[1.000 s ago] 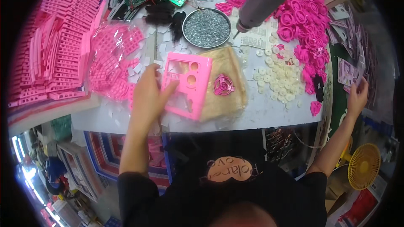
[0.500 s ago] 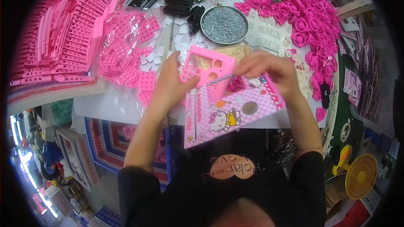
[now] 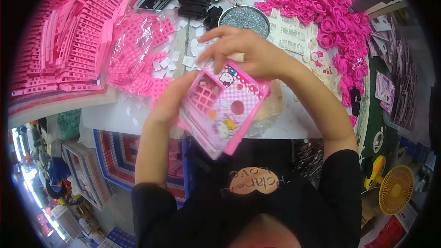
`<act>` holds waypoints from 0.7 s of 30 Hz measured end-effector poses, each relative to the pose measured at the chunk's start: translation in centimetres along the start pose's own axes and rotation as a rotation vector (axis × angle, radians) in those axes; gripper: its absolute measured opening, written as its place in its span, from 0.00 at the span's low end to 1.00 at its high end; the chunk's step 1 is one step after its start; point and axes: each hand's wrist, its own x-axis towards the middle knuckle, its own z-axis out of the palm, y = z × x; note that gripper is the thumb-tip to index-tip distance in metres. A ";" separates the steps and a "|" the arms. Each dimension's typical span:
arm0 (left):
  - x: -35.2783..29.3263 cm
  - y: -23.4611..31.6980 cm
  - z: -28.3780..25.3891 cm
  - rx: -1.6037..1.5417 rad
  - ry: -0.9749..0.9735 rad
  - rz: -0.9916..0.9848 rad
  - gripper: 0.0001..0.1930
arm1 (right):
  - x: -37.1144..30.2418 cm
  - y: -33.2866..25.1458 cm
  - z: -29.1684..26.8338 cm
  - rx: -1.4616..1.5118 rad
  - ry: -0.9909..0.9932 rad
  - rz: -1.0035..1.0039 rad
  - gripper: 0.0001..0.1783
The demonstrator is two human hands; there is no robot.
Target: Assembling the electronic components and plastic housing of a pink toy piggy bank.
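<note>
Panelled pink casing (image 3: 223, 106) slants lengthwise toward upper right, clasped by left hand (image 3: 174, 94), right hand's (image 3: 250, 53) grip unclear.

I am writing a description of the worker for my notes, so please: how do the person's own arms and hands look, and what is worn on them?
The left sleeve and right sleeve are short and black, with no print visible on them. The left hand and right hand are ungloved; no watch or bracelet shows.
</note>
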 end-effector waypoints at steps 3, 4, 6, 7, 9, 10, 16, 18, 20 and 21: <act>-0.6 -0.7 -1.2 0.151 -0.091 0.221 0.24 | -1.0 -1.7 -0.1 -0.038 0.255 0.219 0.23; -0.9 -0.7 -0.8 0.075 -0.078 0.257 0.24 | -1.7 -2.3 -0.5 0.044 0.374 0.342 0.30; -1.1 -0.4 0.6 -0.068 -0.076 0.325 0.23 | -5.2 -0.6 0.1 0.696 0.416 0.563 0.39; -1.1 -0.8 0.5 -0.087 -0.051 0.339 0.22 | -6.6 -1.4 1.6 1.181 0.405 0.674 0.38; -0.7 -0.9 2.8 -0.121 0.139 0.371 0.20 | -7.7 -3.3 6.3 1.128 0.471 0.713 0.29; -0.3 -1.3 4.4 -0.024 0.287 0.453 0.19 | -8.5 -3.2 7.5 1.020 0.414 0.672 0.27; -1.1 -3.0 4.9 0.594 0.470 0.714 0.42 | -6.8 -6.4 7.2 0.762 0.578 0.569 0.26; -1.1 -3.3 4.8 0.652 0.445 0.789 0.51 | -7.0 -7.3 6.0 0.756 0.495 0.643 0.26; -0.6 -3.4 4.8 0.379 0.366 0.771 0.51 | -6.9 -7.0 6.3 0.697 0.538 0.573 0.26; -0.4 -3.4 4.6 0.299 0.324 0.788 0.51 | -7.0 -6.7 6.4 0.722 0.568 0.545 0.26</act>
